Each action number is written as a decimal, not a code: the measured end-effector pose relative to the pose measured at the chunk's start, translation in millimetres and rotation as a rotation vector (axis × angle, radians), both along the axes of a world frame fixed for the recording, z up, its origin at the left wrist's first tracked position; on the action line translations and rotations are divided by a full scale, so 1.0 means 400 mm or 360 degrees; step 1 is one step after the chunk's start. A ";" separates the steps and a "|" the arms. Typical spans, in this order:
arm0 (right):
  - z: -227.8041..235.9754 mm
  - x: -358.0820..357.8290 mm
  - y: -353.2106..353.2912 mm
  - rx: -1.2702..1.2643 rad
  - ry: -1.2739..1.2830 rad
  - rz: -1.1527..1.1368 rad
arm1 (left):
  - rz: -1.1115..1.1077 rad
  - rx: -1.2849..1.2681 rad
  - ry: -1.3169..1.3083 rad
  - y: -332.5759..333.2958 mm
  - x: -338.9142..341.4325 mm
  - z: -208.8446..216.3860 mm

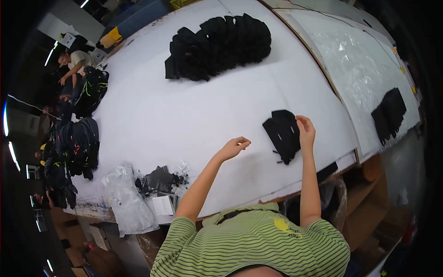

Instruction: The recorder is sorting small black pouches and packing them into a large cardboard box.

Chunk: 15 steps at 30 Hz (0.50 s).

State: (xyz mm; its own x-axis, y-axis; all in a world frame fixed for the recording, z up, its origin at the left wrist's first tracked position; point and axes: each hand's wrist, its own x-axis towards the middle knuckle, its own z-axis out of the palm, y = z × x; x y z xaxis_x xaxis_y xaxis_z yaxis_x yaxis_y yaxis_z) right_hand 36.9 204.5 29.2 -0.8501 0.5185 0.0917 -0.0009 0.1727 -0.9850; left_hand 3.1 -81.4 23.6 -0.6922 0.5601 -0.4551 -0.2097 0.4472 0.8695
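A small stack of black fabric pieces (282, 137), with short light marks and strap-like ends at its near side, lies on the white tabletop (221, 111) in front of me. At the stack's upper right edge is my right hand (306, 131), its bent fingers closed on the border of a piece. My left hand (234, 148) hovers to the left of the stack, empty, with thumb and fingertips slightly apart. Farther back, a long row of similar black pieces (219, 46) stands bunched together.
Near left lie a clear plastic bag (129, 198), small black pieces (161, 179) and a white printed card (163, 205). Black backpacks (83, 143) line the left edge, where another person (76, 62) leans over. On the plastic-covered right table (350, 60) rests another black stack (389, 115).
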 end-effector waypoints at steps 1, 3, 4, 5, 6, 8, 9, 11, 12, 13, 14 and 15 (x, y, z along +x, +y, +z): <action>0.000 -0.055 -0.022 -0.0310 0.0041 0.0127 | 0.0131 -0.0002 0.0042 -0.041 -0.057 -0.002; 0.004 -0.198 -0.093 -0.0283 0.0025 0.0320 | 0.0498 -0.0002 0.0156 -0.152 -0.184 -0.014; 0.013 -0.269 -0.135 -0.0243 -0.0020 0.0482 | 0.0725 0.0006 0.0224 -0.215 -0.260 -0.016; 0.077 -0.338 -0.143 -0.0118 0.0066 0.0452 | 0.0922 -0.0025 0.0481 -0.232 -0.335 0.039; 0.109 -0.436 -0.175 -0.0005 0.0130 0.0454 | 0.1095 -0.0144 0.0763 -0.302 -0.420 0.044; 0.087 -0.659 -0.147 0.0215 0.0245 0.0129 | 0.1412 -0.0181 0.0878 -0.376 -0.592 0.072; 0.087 -0.765 -0.123 0.0364 0.0131 -0.0057 | 0.1478 -0.0359 0.1017 -0.423 -0.671 0.084; 0.081 -0.925 -0.048 0.0543 -0.0006 -0.0271 | 0.1610 -0.0365 0.0746 -0.430 -0.800 0.121; 0.104 -0.984 -0.027 0.0474 -0.0327 -0.0371 | 0.1614 -0.0362 0.0749 -0.428 -0.843 0.139; 0.109 -1.027 -0.022 0.0389 -0.0645 -0.0452 | 0.1682 -0.0435 0.0696 -0.451 -0.884 0.164; 0.103 -1.054 -0.022 0.0381 -0.0637 -0.0434 | 0.1748 -0.0506 0.0640 -0.471 -0.922 0.189; 0.086 -1.079 -0.018 -0.0074 -0.0568 -0.0211 | 0.1654 -0.0416 0.0463 -0.488 -0.959 0.205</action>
State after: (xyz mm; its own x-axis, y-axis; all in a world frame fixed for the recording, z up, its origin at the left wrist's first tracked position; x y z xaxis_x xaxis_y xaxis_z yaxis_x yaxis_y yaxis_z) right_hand -394.6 197.5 63.5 -0.7494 0.6229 -0.2243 0.3631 0.1035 -0.9260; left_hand -380.5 -276.7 105.8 -0.8688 -0.4443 -0.2185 -0.3924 0.3488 0.8511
